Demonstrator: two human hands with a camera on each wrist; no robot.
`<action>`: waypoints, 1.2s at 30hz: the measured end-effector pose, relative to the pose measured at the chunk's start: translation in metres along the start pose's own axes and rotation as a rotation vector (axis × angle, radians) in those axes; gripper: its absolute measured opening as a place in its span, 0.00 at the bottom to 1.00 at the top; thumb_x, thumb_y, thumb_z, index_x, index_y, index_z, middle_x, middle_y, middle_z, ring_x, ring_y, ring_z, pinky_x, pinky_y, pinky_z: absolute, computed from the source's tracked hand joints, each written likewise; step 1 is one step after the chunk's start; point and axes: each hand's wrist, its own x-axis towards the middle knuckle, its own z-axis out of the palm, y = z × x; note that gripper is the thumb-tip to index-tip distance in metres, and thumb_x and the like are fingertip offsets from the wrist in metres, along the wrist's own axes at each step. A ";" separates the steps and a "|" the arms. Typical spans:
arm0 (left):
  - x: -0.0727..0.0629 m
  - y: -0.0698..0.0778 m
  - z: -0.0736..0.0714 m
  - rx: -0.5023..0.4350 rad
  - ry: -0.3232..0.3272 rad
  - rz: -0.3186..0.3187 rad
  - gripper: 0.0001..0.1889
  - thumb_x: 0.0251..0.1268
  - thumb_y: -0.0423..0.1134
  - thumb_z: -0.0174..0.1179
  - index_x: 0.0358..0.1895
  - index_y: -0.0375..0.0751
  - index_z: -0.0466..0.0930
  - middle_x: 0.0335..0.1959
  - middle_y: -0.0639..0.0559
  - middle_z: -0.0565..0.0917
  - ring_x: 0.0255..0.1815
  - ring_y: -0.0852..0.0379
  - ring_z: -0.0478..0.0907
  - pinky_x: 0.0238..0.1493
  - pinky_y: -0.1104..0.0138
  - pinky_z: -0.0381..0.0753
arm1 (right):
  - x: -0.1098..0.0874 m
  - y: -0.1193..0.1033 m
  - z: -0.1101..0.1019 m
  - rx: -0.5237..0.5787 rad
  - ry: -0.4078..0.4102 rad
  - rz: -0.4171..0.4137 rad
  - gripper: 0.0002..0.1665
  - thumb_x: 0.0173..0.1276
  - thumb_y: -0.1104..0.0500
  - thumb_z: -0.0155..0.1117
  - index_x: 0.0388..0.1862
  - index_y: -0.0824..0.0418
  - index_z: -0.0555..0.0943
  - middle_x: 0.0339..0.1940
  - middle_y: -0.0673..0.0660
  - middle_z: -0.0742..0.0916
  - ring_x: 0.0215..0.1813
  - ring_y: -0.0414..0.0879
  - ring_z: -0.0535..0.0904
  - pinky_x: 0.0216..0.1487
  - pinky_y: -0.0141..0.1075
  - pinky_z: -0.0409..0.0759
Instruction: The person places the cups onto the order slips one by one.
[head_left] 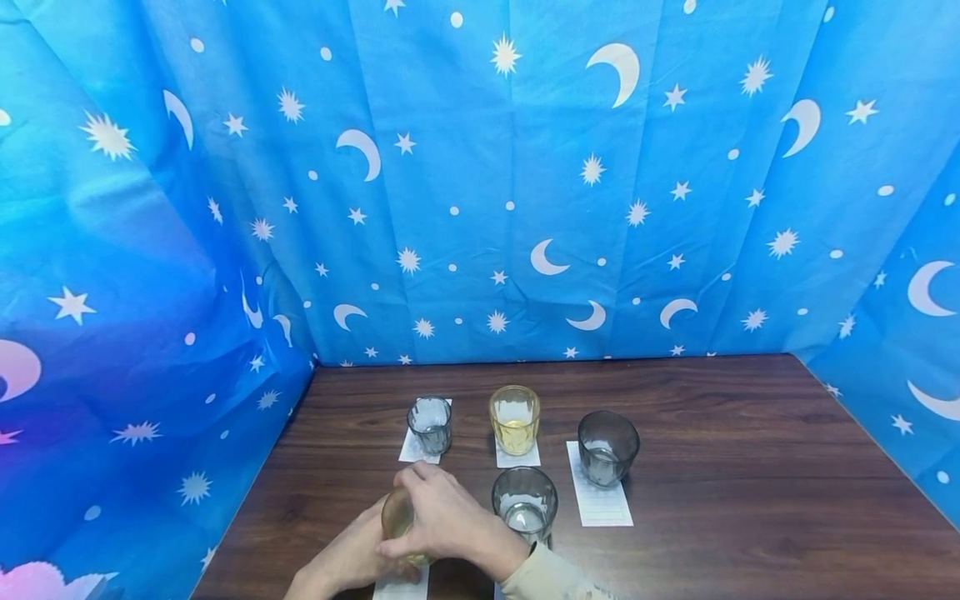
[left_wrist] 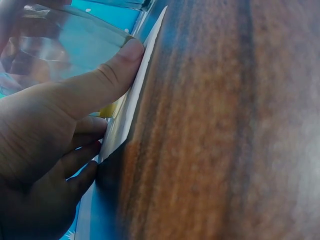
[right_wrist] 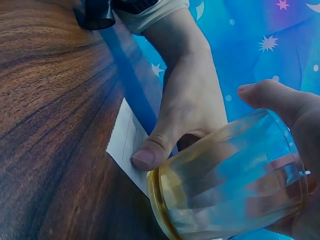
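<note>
Both hands are at a yellow-tinted, faceted glass (right_wrist: 225,185) low over a white paper slip (head_left: 401,587), near the front left of the table. My left hand (head_left: 348,550) holds it from the left, its thumb (left_wrist: 112,75) along the lower side close to the paper. From above and the right, my right hand (head_left: 453,517) grips the same glass around the rim, partly covering it in the head view. The right wrist view shows its yellow base (right_wrist: 162,205) beside the left thumb. Just right of the right hand stands a grey glass (head_left: 525,504).
Farther back are a small grey-blue glass (head_left: 431,425), a yellow glass (head_left: 515,421) and a dark grey glass (head_left: 607,450), each with a white slip beneath. Blue star-and-moon cloth (head_left: 480,183) encloses the dark wooden table (head_left: 750,500) at the back and sides.
</note>
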 end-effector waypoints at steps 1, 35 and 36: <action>0.000 0.000 0.000 0.000 0.004 0.001 0.57 0.38 0.59 0.76 0.74 0.43 0.57 0.68 0.51 0.72 0.61 0.55 0.75 0.61 0.56 0.78 | 0.000 0.000 0.000 -0.004 0.000 0.002 0.42 0.44 0.29 0.74 0.50 0.55 0.79 0.49 0.48 0.83 0.50 0.42 0.80 0.52 0.31 0.81; -0.013 0.027 -0.058 0.195 -0.032 -0.043 0.55 0.43 0.65 0.71 0.73 0.37 0.62 0.76 0.49 0.60 0.71 0.46 0.66 0.62 0.49 0.75 | 0.000 0.016 -0.045 0.111 -0.045 0.082 0.55 0.52 0.22 0.62 0.71 0.53 0.67 0.69 0.58 0.74 0.69 0.53 0.70 0.66 0.50 0.73; -0.013 0.032 -0.062 0.210 -0.009 -0.027 0.54 0.43 0.65 0.71 0.73 0.38 0.63 0.76 0.50 0.60 0.71 0.47 0.66 0.62 0.49 0.75 | 0.000 0.021 -0.055 0.105 -0.034 0.076 0.55 0.53 0.23 0.62 0.71 0.54 0.67 0.69 0.59 0.74 0.69 0.54 0.70 0.66 0.51 0.73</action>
